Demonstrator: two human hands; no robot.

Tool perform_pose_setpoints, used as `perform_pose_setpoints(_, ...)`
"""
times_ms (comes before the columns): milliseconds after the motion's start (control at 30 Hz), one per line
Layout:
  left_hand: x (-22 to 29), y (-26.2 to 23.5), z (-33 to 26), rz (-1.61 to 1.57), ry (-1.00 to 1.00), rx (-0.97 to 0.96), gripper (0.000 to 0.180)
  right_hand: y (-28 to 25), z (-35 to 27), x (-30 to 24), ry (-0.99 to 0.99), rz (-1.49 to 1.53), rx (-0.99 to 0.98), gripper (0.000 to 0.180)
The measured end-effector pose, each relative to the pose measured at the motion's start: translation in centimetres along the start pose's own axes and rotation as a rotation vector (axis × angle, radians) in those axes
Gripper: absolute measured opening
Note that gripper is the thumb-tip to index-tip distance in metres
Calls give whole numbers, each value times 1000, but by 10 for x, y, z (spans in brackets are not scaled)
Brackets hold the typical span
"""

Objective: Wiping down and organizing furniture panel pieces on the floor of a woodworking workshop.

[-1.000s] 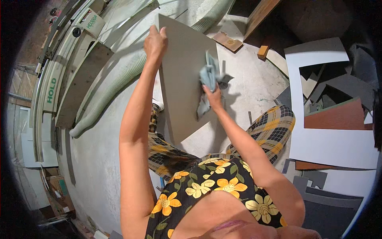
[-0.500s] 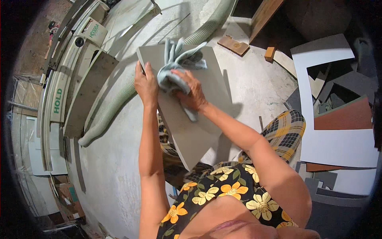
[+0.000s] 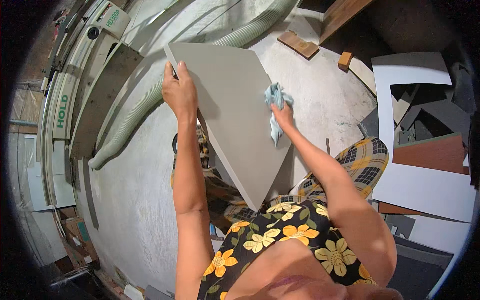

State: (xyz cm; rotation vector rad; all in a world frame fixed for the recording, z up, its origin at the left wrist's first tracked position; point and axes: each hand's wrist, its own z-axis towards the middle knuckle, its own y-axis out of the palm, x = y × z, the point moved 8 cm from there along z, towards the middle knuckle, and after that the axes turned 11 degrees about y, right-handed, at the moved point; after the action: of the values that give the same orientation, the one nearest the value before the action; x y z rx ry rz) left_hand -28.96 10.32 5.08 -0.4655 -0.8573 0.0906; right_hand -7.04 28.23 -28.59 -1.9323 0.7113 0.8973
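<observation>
- The left hand (image 3: 181, 95) gripped the upper part of the panel's left edge, its digits pointing up along the border.
- The right hand (image 3: 284, 116) was closed around a crumpled pale blue cloth (image 3: 276, 100), bunched against the panel's right edge, with one end dangling below the fingers.
- The grey panel (image 3: 235, 105) stood tilted between the two hands in front of the person, its lowest corner pointing down toward the lap.
- Around it were the person's plaid trousers (image 3: 364, 160), knees spread apart, and nearer the camera a black floral top (image 3: 260, 240).
- A ribbed hose (image 3: 127, 120) curved over the pale floor (image 3: 135, 200) and passed behind the panel's top.
- Beyond the panel, to the upper right, lay a flat brown wooden piece (image 3: 298, 45), with a small orange-brown block (image 3: 345, 61) near it.
- Farther right, a white sheet with a cut-out (image 3: 430, 182) lay around dark scraps (image 3: 442, 117) and a reddish-brown board (image 3: 432, 154).
- At the far left ran a long pale machine (image 3: 62, 112).
</observation>
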Motion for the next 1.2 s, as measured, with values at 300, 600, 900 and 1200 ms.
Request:
perform_pose_setpoints(300,-20,10,16,-21,-5,8,32,-26,-229,-135,-406,239,-431,70)
perform_pose_setpoints(600,-44,20,14,-125,-17,-1,32,-30,-239,-81,-612,66,-594,68)
perform_pose_setpoints(900,-70,31,18,-171,-82,0,36,-40,-139,30,34,-261,-135,64)
perform_pose_setpoints(1200,-66,35,20,-247,-78,22,31,-69,-249,-210,-799,51,-384,64)
